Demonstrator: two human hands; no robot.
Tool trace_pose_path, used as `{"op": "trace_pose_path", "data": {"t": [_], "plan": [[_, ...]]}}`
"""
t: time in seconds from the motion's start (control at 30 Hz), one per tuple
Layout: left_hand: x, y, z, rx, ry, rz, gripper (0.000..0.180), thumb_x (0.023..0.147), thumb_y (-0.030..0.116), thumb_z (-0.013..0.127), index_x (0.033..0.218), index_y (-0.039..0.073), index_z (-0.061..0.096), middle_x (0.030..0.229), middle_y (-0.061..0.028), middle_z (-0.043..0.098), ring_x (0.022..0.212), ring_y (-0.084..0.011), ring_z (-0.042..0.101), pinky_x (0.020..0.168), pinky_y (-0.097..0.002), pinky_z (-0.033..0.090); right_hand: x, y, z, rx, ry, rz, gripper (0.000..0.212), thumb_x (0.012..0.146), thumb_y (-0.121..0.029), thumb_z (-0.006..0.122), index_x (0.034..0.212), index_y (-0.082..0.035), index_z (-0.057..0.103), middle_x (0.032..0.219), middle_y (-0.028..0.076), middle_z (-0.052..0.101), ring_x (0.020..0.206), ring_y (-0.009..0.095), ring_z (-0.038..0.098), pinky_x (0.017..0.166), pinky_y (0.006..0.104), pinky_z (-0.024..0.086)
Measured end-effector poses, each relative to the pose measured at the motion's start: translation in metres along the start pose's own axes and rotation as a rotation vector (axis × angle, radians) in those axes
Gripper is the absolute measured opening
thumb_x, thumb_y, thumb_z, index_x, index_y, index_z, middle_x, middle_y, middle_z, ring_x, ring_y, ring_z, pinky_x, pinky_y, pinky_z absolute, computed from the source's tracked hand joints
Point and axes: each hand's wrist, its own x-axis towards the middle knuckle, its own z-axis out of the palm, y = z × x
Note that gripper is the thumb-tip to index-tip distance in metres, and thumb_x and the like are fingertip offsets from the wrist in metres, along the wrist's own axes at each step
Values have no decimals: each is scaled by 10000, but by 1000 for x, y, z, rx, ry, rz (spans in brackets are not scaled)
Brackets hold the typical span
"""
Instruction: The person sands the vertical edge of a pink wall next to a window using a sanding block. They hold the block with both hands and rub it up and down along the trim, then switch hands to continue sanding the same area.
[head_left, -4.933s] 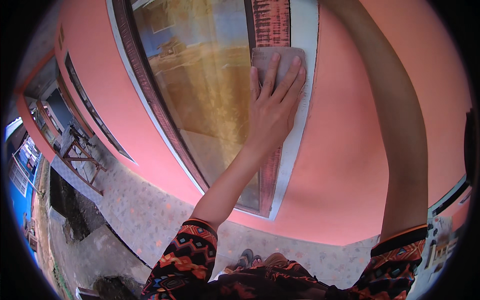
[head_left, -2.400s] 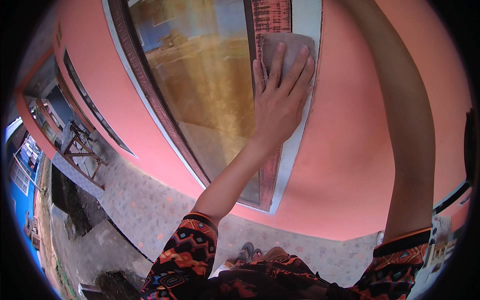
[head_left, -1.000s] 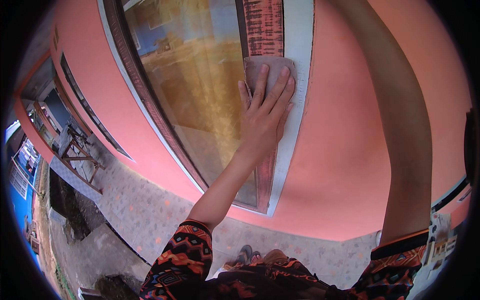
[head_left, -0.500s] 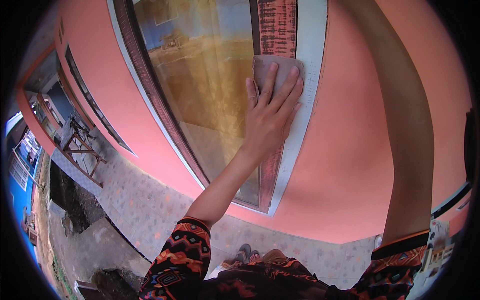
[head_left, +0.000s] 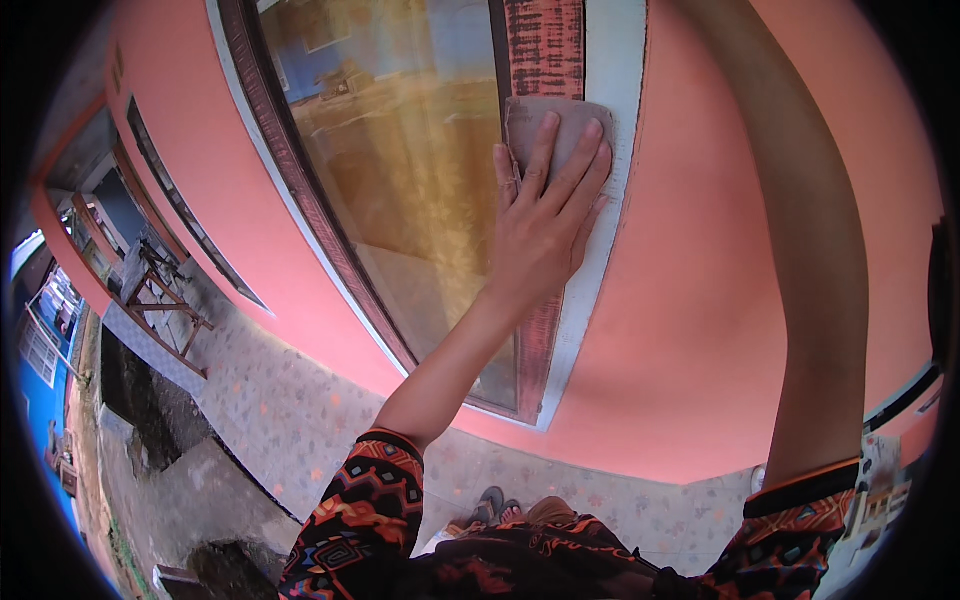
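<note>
My left hand (head_left: 545, 218) presses a sheet of greyish-brown sandpaper (head_left: 572, 118) flat against the right upright of a wooden window frame (head_left: 545, 50). Its fingers stretch upward over the sheet, with the thumb at the sheet's left edge. Above the sheet, the frame shows patchy dark paint over reddish-pink; lower down, the upright (head_left: 540, 335) looks reddish and streaked. My right arm (head_left: 805, 220) reaches up along the wall on the right. Its hand is beyond the top edge, out of sight.
Left of my hand is the window glass (head_left: 400, 150), with reflections and a yellowish curtain. A pale border (head_left: 605, 200) edges the frame beside the pink wall (head_left: 690, 330). Below lies a tiled walkway (head_left: 270, 400); a wooden stand (head_left: 160, 300) and a ditch (head_left: 160, 400) are at left.
My left hand and the sandpaper have shifted slightly up along the upright. The view has shifted a little; my right arm stays raised.
</note>
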Motion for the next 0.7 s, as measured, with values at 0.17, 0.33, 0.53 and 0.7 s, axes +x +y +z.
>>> {"op": "trace_pose_path", "data": {"t": [0.17, 0.33, 0.53, 0.7], "plan": [[20, 6, 0, -45, 17, 7, 473, 1011, 199, 603, 1478, 131, 568, 1597, -26, 471, 1543, -354, 303, 1229, -661, 36, 1, 26, 26, -47, 426, -285, 121, 749, -165, 699, 854, -120, 741, 693, 62, 690, 612, 165, 649, 531, 325, 531], [-12, -2, -5, 20, -28, -51, 474, 1011, 190, 603, 1480, 136, 566, 1596, -17, 472, 1540, -356, 307, 1229, -661, 44, -5, 20, 10, 1, 214, -190, 112, 750, -158, 692, 844, -120, 739, 685, 60, 684, 600, 156, 640, 525, 319, 528], [30, 10, 2, -61, 63, 11, 466, 1008, 186, 608, 1470, 127, 577, 1604, -13, 465, 1544, -352, 302, 1230, -658, 28, -6, 16, 12, 56, 192, -179, 89, 757, -136, 681, 827, -120, 735, 682, 54, 683, 589, 142, 634, 487, 305, 509], [-10, 2, 5, -3, -9, -40, 467, 1004, 190, 616, 1465, 129, 582, 1602, -11, 466, 1540, -353, 309, 1230, -657, 38, -3, 23, 13, 8, 196, -194, 87, 754, -145, 693, 830, -133, 736, 709, 53, 697, 592, 132, 635, 481, 300, 505]]}}
